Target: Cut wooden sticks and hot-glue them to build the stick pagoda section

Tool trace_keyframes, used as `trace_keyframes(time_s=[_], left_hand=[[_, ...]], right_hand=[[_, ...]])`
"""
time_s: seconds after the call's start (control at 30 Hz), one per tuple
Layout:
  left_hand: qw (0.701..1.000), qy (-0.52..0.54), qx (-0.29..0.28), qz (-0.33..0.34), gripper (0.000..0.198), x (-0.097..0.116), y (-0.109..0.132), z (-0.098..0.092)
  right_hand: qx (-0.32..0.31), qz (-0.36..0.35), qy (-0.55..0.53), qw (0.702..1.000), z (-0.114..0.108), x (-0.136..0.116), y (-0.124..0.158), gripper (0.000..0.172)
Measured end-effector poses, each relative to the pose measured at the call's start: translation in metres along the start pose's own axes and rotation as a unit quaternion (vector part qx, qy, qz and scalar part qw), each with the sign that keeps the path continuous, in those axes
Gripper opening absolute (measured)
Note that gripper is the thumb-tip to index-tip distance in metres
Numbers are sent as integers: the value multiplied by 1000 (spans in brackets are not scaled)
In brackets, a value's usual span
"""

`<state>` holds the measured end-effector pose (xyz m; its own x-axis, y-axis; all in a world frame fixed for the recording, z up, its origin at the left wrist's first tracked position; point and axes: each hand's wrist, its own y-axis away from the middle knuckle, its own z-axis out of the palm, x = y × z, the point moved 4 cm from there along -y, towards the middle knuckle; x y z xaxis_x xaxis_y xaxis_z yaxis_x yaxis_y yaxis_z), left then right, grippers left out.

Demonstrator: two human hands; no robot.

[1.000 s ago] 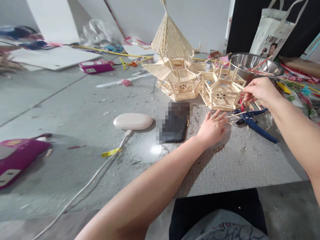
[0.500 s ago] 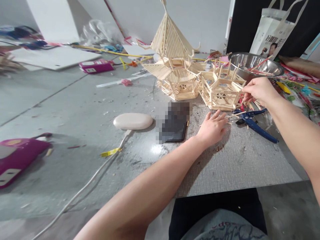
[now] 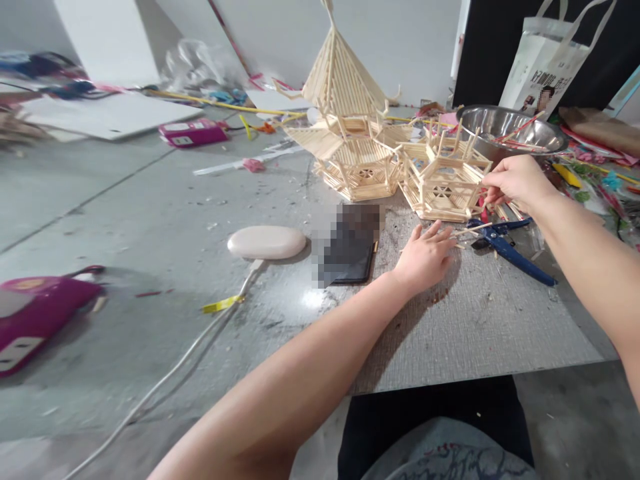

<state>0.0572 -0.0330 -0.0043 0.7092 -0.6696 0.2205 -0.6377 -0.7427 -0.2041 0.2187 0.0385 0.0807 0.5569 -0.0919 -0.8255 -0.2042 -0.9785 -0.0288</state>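
Fingers apart, my left hand (image 3: 426, 257) lies palm down on the table in front of a low six-sided frame (image 3: 453, 197) built of thin wooden sticks. A loose thin stick (image 3: 474, 230) runs rightward from near its fingertips. At the right edge of that frame, my right hand (image 3: 520, 183) is closed in a pinch; what is between its fingertips is hidden. Blue-handled cutters (image 3: 520, 257) rest below it. Close to the frame's left stands a taller stick pagoda (image 3: 345, 77) with a pointed roof.
A phone (image 3: 350, 257) and a white oval case (image 3: 267, 243) with a cable lie left of my hands. Purple power strips (image 3: 193, 133) sit further left. Behind my right hand are a metal bowl (image 3: 483, 137), a white bag (image 3: 537, 70) and scattered craft scraps.
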Motion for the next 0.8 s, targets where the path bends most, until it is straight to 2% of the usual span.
trace_keyframes(time_s=[0.8], left_hand=[[1000, 3, 5, 0, 32, 1, 0, -2]], right_hand=[[8, 11, 4, 1000, 0, 1, 0, 21]])
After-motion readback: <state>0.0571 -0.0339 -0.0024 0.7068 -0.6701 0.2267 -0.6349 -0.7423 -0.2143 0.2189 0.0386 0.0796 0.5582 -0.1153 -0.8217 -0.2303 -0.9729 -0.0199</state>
